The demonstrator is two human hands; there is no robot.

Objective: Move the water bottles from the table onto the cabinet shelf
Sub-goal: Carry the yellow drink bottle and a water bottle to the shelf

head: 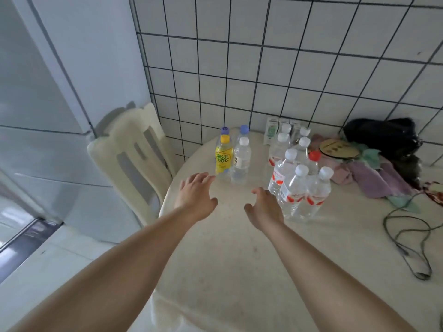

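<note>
Step in hand, as judged from the scene: reach and grasp. Both hands are extended over the worktop (239, 271) with fingers spread and holding nothing. The left hand (195, 196) is just short of the yellow-labelled bottle (223, 155), which stands upright touching a clear bottle (241, 161) in a small group of four near the far edge. The right hand (265, 208) is just beside the nearest red-labelled bottle (292, 190) of a tightly packed cluster of clear bottles. Take one bottle per hand. Wrap each bottle at mid-body, below the shoulder, since thin plastic will likely flex under a hard squeeze. Lift straight up before moving sideways; neighbours stand in contact and may topple. Start with the front bottles. The cabinet shelf is not identifiable in this view. Keep clear of the cable (407, 240) and the cloth pile (369, 173).
</note>
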